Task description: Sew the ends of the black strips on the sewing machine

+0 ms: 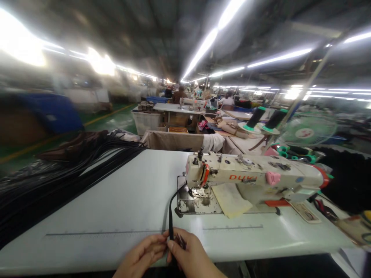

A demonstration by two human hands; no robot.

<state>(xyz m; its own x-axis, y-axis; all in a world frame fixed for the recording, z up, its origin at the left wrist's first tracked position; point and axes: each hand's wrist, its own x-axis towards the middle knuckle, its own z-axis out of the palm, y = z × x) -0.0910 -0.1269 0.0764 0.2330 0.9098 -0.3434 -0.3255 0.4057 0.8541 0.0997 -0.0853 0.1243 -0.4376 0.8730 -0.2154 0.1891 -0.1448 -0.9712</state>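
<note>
2-handed work on a black strap (171, 222)
Right hand (193, 251) pinches it, small dark tool (182, 241) tucked in; left hand (145, 251) curls alongside, grip unclear. Lengthwise, it runs forward, bending right to the sewing machine (226, 168).

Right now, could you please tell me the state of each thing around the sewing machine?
Right hand: pinching the black strap
Left hand: fingers bent, at the strap
Black strap: curved, reaching the machine's needle end
Dark pointed tool: in the right hand
Sewing machine: upright; cannot tell whether running
Yellow sheet: lying under the machine's arm
Black thread cones: standing
Fan: turning or not, unclear
Tube lights: lit
</note>
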